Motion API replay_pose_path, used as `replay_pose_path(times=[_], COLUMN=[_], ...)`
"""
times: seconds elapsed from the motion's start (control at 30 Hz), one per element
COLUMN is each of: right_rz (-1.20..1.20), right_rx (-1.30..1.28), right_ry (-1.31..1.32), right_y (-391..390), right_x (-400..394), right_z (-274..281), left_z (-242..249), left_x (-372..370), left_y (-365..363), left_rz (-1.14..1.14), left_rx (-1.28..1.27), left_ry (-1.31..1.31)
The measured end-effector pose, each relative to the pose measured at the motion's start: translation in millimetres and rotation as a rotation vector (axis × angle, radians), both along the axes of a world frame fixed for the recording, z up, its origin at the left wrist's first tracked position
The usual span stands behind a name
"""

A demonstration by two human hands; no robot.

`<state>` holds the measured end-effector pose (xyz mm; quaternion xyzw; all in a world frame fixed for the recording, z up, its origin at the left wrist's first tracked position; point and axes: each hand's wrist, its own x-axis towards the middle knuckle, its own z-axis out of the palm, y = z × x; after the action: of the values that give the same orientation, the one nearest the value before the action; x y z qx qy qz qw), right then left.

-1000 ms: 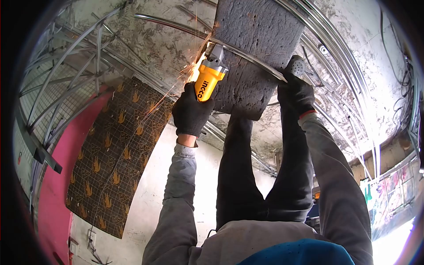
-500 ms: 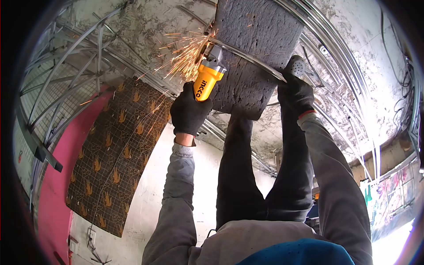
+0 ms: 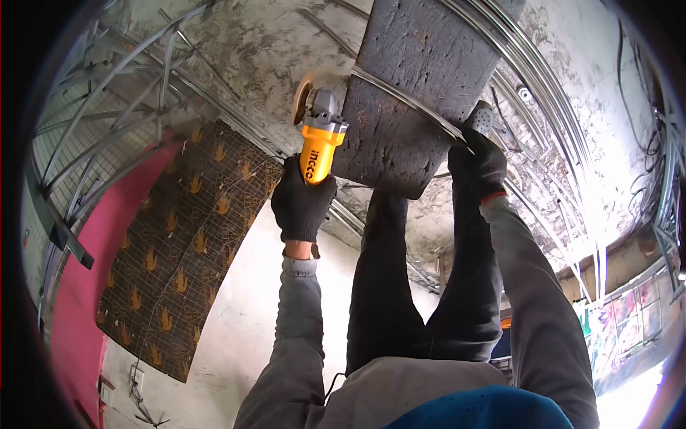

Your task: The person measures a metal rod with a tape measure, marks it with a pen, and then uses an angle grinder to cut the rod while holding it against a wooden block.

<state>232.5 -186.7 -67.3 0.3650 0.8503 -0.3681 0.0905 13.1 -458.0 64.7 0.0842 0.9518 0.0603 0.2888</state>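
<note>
My left hand (image 3: 304,203), in a black glove, is closed around the yellow body of an angle grinder (image 3: 319,146). Its disc appears blurred and stands a little left of the end of a thin metal bar (image 3: 400,96), apart from it. That bar lies across a dark, scarred board (image 3: 389,146). Gloved in black too, my right hand (image 3: 477,163) grips the bar's other end at the board's right edge. The fingers of this hand are partly hidden. Just above it is a grey, perforated shoe toe (image 3: 481,118).
Long metal bars (image 3: 543,68) run along the floor at the right. More metal strips and a frame (image 3: 163,79) stand at the left, near a pink panel (image 3: 93,264) and a dark patterned sheet (image 3: 182,257). My legs (image 3: 389,286) are below the board.
The sparks have stopped. My left hand has drawn the grinder down and left, away from the bar's end. My right hand still holds the bar, nearly in place.
</note>
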Motion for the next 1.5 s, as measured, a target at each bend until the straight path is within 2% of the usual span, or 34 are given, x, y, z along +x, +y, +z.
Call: replay_pose_path(times=[0.1, 0.3, 0.4, 0.7, 0.83, 0.9, 1.27, 1.37, 1.43, 1.5], right_rz=[-0.063, -0.192, -0.194, -0.095, -0.096, -0.090, -0.075, -0.071, -0.043, -0.028], right_rx=[-0.027, -0.132, -0.091, -0.015, -0.086, -0.024, -0.040, -0.051, -0.075, -0.178], right_ry=[0.156, 0.159, 0.133, 0.140, 0.127, 0.159, 0.111, 0.113, 0.147, 0.054], right_y=[-8, -28, -34, -31, -30, -31, -30, -31, -31, -33], right_x=[4, 14, 13, 3, 6, 5, 5, 8, 11, 13], right_z=[0, -10, -11, -17, -20, -22, -23, -28, -33, -40], left_z=[2, -7, -16, -22, -24, -24, -21, -18, -12, -8], left_x=[1, 2, 3, -11, -15, -15, -10, -13, -4, 4], left_y=[-16, -19, -12, 2, 2, 2, 4, -6, -24, -48], left_rz=[0.032, -0.025, -0.093, -0.165, -0.171, -0.178, -0.169, -0.228, -0.151, -0.077], left_rx=[0.004, 0.021, 0.050, 0.006, -0.015, -0.022, -0.032, -0.024, -0.033, 0.029], left_ry=[-0.019, -0.059, -0.048, -0.034, -0.073, -0.075, -0.072, -0.048, -0.003, 0.004])
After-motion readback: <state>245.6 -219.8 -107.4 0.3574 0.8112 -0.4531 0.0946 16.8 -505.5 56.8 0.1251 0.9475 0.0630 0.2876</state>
